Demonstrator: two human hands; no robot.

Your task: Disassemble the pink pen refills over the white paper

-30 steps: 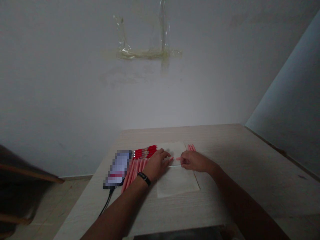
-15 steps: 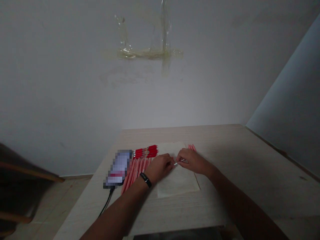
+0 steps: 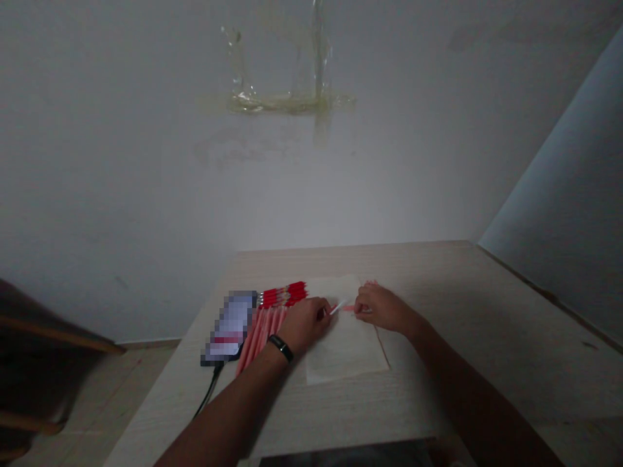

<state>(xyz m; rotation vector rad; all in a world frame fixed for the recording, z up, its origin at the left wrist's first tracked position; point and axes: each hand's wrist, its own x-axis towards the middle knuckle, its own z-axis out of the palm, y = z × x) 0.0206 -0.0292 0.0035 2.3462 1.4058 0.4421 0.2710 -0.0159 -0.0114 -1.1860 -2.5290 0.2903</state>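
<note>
Above a pale paper sheet [image 3: 343, 357], my left hand [image 3: 307, 319] is closed in a pinch, wearing a black wristband. A thin white strip [image 3: 339, 305] sticks up and to the right from its fingertips. My right hand [image 3: 382, 306] is also pinched closed, on a slim pink stick [image 3: 349, 308] whose left end points at the left hand. The fingers cover most of both pieces, so their exact kind cannot be made out. Pink pen-like tubes [image 3: 260, 329] lie side by side beneath and left of my left wrist. Behind them sits a bundle of red pen-like pieces [image 3: 285, 295].
A phone [image 3: 230, 327], blurred out, lies at the table's left side with a black cable [image 3: 208, 391] attached. More pink tips [image 3: 371, 283] show behind my right hand. The wooden table [image 3: 487, 337] meets a wall [image 3: 389, 194] with old tape on it.
My hands have drawn apart, the right one moving slightly right. More of the white strip now shows, tilted upward, and the pink stick has come into sight between the hands.
</note>
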